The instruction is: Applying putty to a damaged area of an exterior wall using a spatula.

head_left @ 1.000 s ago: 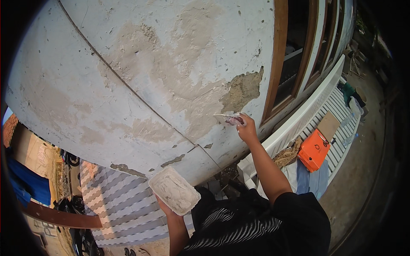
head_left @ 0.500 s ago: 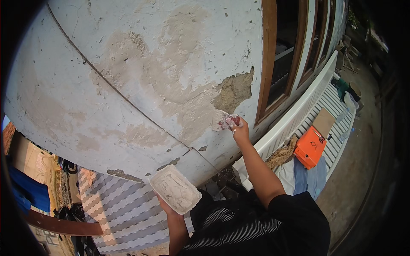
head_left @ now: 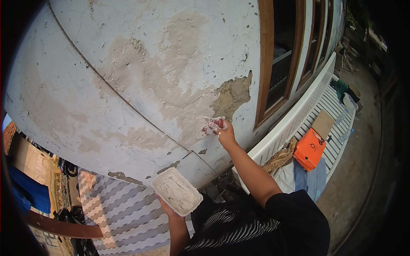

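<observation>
My right hand [head_left: 224, 131] grips a putty knife [head_left: 205, 126] with a reddish handle, both smeared with pale filler. Its broad blade lies against the white wall [head_left: 141, 25], over a beige filled patch [head_left: 181, 104]. Just above the hand is a bare grey-brown spot [head_left: 232, 94] where the paint has come off. Lower down, my left hand [head_left: 165, 206] supports a white rectangular tub [head_left: 177, 191] from beneath and the side, fingers mostly hidden. Pale, thick filler covers the inside of the tub.
A cable [head_left: 102, 79] runs diagonally down the wall. To the right are a brown window frame [head_left: 265, 64] and a slatted white bench [head_left: 337, 123] bearing an orange box [head_left: 310, 150], a brown board [head_left: 323, 123] and cloths. Patterned tiles [head_left: 124, 213] cover the floor at lower left.
My right hand has slid the putty knife left and slightly down across the wall, away from the bare spot. The tub in my left hand has shifted only slightly.
</observation>
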Action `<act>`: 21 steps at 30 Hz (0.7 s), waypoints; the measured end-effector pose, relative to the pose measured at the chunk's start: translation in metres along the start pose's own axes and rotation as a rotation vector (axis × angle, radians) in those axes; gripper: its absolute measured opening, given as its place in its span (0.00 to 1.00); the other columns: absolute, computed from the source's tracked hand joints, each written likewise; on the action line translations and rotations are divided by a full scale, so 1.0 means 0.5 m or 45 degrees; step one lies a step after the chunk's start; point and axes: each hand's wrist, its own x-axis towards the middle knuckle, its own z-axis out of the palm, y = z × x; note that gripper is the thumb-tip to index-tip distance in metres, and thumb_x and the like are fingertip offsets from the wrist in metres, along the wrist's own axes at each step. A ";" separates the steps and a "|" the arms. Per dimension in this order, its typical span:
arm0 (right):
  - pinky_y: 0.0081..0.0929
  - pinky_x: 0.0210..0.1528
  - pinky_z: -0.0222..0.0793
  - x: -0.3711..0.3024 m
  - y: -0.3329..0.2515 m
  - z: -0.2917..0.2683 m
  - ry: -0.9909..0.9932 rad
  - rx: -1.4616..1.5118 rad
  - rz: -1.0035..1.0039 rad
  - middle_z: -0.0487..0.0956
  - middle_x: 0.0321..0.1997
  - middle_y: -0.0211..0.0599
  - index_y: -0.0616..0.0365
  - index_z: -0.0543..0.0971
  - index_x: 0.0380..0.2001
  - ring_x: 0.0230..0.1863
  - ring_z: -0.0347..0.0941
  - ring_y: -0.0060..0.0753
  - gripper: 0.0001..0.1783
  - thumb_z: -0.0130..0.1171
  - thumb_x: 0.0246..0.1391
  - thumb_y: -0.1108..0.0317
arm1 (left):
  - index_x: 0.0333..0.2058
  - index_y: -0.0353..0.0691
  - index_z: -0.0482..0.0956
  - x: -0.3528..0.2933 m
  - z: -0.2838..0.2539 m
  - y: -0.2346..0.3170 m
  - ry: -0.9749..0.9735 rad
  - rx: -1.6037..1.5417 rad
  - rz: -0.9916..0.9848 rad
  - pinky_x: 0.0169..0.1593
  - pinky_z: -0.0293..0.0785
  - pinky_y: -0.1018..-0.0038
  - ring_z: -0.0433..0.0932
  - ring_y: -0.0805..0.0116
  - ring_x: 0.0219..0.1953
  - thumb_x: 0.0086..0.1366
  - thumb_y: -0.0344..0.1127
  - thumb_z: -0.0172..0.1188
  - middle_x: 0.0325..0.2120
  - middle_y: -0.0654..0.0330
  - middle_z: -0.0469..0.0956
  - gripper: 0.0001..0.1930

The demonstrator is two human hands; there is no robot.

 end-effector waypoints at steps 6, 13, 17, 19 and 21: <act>0.24 0.36 0.75 -0.019 -0.036 -0.148 0.312 0.350 0.067 0.81 0.33 0.32 0.60 0.77 0.35 0.31 0.78 0.25 0.05 0.60 0.57 0.72 | 0.61 0.45 0.64 -0.006 -0.021 0.002 0.027 0.006 0.001 0.55 0.73 0.49 0.74 0.51 0.54 0.68 0.59 0.43 0.57 0.56 0.71 0.31; 0.20 0.35 0.70 -0.021 -0.100 -0.108 0.013 0.017 -0.067 0.80 0.31 0.29 0.63 0.79 0.35 0.30 0.73 0.18 0.07 0.62 0.56 0.70 | 0.62 0.44 0.63 -0.005 0.039 -0.012 -0.070 0.039 -0.072 0.55 0.73 0.50 0.74 0.51 0.54 0.70 0.58 0.41 0.57 0.55 0.71 0.30; 0.20 0.35 0.68 -0.012 -0.179 -0.029 -0.194 -0.211 -0.082 0.79 0.29 0.26 0.61 0.80 0.34 0.30 0.72 0.18 0.07 0.64 0.55 0.69 | 0.62 0.43 0.63 -0.005 0.051 -0.011 -0.077 0.041 -0.050 0.55 0.73 0.51 0.74 0.51 0.54 0.70 0.58 0.40 0.57 0.54 0.71 0.31; 0.21 0.35 0.68 0.015 -0.172 -0.041 -0.141 -0.153 -0.117 0.80 0.30 0.27 0.62 0.80 0.34 0.30 0.73 0.18 0.08 0.64 0.54 0.69 | 0.63 0.44 0.61 0.001 0.039 -0.010 -0.120 0.064 -0.058 0.56 0.72 0.50 0.72 0.51 0.56 0.69 0.61 0.40 0.58 0.55 0.69 0.33; 0.20 0.37 0.70 0.056 -0.156 -0.072 0.032 -0.041 -0.131 0.81 0.32 0.28 0.62 0.79 0.37 0.32 0.73 0.18 0.08 0.62 0.56 0.70 | 0.63 0.45 0.59 0.002 0.030 -0.009 -0.156 0.085 -0.066 0.57 0.70 0.50 0.70 0.51 0.57 0.68 0.64 0.40 0.59 0.56 0.68 0.35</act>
